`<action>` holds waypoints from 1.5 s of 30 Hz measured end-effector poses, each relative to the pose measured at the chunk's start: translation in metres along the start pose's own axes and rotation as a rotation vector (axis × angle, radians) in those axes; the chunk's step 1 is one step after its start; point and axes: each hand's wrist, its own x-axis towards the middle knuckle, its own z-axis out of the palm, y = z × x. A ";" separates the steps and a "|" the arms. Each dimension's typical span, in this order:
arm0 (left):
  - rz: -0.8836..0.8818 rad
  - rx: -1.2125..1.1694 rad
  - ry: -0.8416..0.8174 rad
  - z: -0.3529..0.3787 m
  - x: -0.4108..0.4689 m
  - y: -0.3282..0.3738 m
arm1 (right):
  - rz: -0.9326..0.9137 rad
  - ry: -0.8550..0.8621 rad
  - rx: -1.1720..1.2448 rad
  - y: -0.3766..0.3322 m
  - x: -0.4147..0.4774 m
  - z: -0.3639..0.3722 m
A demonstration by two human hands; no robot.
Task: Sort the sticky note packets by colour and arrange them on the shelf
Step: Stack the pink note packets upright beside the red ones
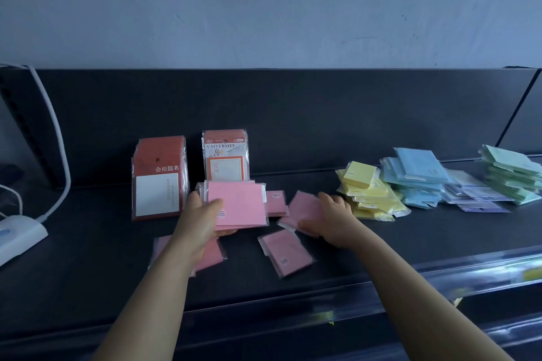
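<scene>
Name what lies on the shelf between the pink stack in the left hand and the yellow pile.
In the head view: a small pink packet, then a tilted pink packet under the right hand.

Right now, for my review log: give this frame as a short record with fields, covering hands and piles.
left hand: holds pink stack
right hand: grips a pink packet beside it
loose pink packets: more, flat on shelf
piles, left to right: yellow pile, blue pile, purple pile, green pile
back: two upright red packs
</scene>
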 end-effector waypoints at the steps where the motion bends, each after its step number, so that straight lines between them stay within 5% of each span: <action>1: 0.000 -0.004 0.002 0.000 0.000 -0.001 | 0.004 0.012 0.039 -0.001 -0.001 0.000; 7: 0.022 0.001 0.020 -0.002 0.002 -0.005 | -0.131 0.197 0.195 -0.011 -0.016 -0.007; 13: 0.084 -0.011 0.023 0.002 0.000 -0.001 | -0.203 0.621 0.473 -0.013 -0.021 -0.035; 17: 0.074 -0.146 -0.047 0.021 -0.007 0.002 | -0.110 0.445 0.833 -0.021 -0.015 -0.020; 25: 0.077 -0.105 -0.194 0.043 -0.014 0.002 | -0.042 0.221 0.770 -0.030 -0.011 0.004; 30: 0.054 -0.045 -0.268 0.039 -0.012 0.001 | -0.105 -0.016 1.037 -0.025 -0.004 0.006; 36: 0.280 0.568 -0.112 0.019 0.021 0.009 | -0.110 0.126 1.061 -0.013 0.001 0.002; 40: 0.237 1.001 -0.108 0.014 0.042 -0.001 | -0.074 0.210 1.134 -0.008 0.007 -0.006; 45: 0.243 1.181 -0.156 0.027 0.049 -0.002 | -0.062 0.229 1.197 -0.002 0.013 -0.009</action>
